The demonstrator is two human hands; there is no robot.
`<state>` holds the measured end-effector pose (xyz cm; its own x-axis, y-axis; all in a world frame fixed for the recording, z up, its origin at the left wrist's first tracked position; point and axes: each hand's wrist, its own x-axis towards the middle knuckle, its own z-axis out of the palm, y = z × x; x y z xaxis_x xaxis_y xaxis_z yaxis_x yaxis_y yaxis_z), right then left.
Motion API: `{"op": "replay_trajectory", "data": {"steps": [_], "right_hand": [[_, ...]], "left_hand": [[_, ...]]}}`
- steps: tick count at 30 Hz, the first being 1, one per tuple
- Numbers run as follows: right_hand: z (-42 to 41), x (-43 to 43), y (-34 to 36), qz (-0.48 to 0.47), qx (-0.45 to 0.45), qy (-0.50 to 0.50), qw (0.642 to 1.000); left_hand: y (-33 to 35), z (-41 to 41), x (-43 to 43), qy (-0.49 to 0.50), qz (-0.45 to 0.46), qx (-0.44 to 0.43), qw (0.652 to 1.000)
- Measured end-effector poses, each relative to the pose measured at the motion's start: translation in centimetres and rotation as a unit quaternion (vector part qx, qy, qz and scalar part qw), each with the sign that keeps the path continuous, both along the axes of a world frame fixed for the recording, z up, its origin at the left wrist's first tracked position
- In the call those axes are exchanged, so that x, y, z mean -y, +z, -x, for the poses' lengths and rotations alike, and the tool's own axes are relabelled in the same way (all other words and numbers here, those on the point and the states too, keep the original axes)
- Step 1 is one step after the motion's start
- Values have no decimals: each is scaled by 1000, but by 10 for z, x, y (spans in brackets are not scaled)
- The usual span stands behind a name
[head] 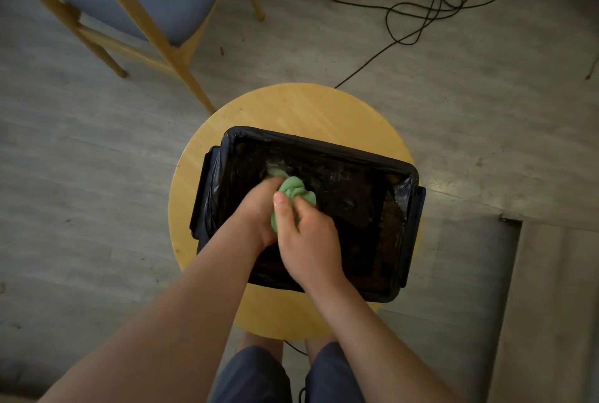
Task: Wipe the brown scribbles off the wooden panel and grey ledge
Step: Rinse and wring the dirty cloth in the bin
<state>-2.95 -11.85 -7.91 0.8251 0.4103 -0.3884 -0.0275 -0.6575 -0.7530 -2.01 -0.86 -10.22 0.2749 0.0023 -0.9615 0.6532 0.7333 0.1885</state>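
Cloth, green, bunched, held over black-lined tub on round wooden surface. Left hand and right hand each keep a closed grip on it (wringing, apparently). Long axis runs near-to-far between them. Scribbled panel and ledge not identifiable.

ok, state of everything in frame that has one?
black bin: open, bag-lined, standing on the wooden stool
wooden stool: upright, carrying the black bin
left hand: curled round the green cloth
right hand: curled round the green cloth
green cloth: bunched, twisted, held over the black bin
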Motion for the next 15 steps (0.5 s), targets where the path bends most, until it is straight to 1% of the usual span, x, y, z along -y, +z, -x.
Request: {"op": "replay_trajectory", "data": {"steps": [2,4,5,6,7,9,10,11,12,13,15], "right_hand": [[-1,-1,0,-7,62,15,998],[-4,-3,-7,14,107,24,994],[-6,-2,-12,29,129,27,991],[-8,0,-18,47,154,31,987],[-9,2,-24,63,181,35,981],[-14,9,-36,101,219,46,970],[-18,13,-42,128,224,49,965],[-22,17,-48,161,218,50,961],[-26,21,-54,195,191,45,961],[-30,25,-58,224,147,32,963],[-37,28,-65,263,24,-28,964]], "left_hand": [[5,1,2,-13,1,29,1000],[7,2,5,-24,-24,54,998],[9,0,7,-46,-34,61,997],[12,-2,8,-106,-61,58,991],[11,-1,10,-127,-65,62,988],[9,2,11,-52,-43,64,996],[10,4,11,-33,-37,72,996],[8,6,13,-33,-29,82,996],[7,9,15,-38,-34,89,995],[6,11,17,-46,-50,85,994],[3,13,19,-15,-76,40,996]]}}
